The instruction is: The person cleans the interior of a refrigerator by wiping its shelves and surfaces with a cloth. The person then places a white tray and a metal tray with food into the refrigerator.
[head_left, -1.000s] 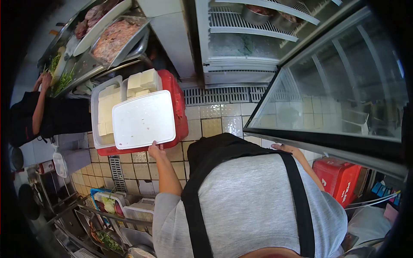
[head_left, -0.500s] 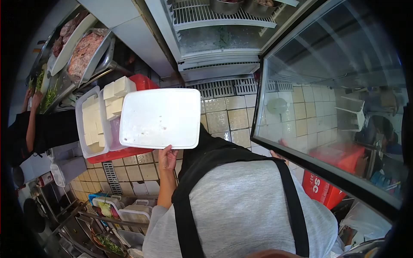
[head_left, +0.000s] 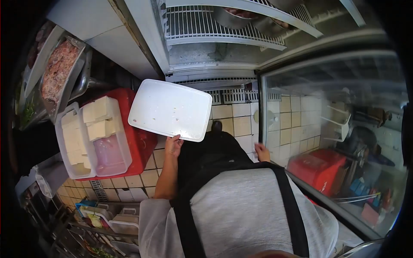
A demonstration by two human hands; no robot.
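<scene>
My left hand is closed on the near edge of a white rectangular plastic lid with specks and wet spots on it. Whether a box sits under the lid is hidden. My right hand hangs beside the edge of the open glass fridge door, its fingers curled with nothing visible in them. Left of the lid, two plastic tubs of pale tofu-like blocks stand on a red crate; one tub is only partly filled.
Ahead is the open fridge with wire shelves and metal bowls. A tray of minced meat stands at the upper left. Lower left, a rack holds vegetable containers. Wet tiles and drain grates cover the floor.
The lid has moved toward the fridge and tilted, still in my left hand. My right hand has come out from behind the door's edge. My view has shifted closer to the fridge.
</scene>
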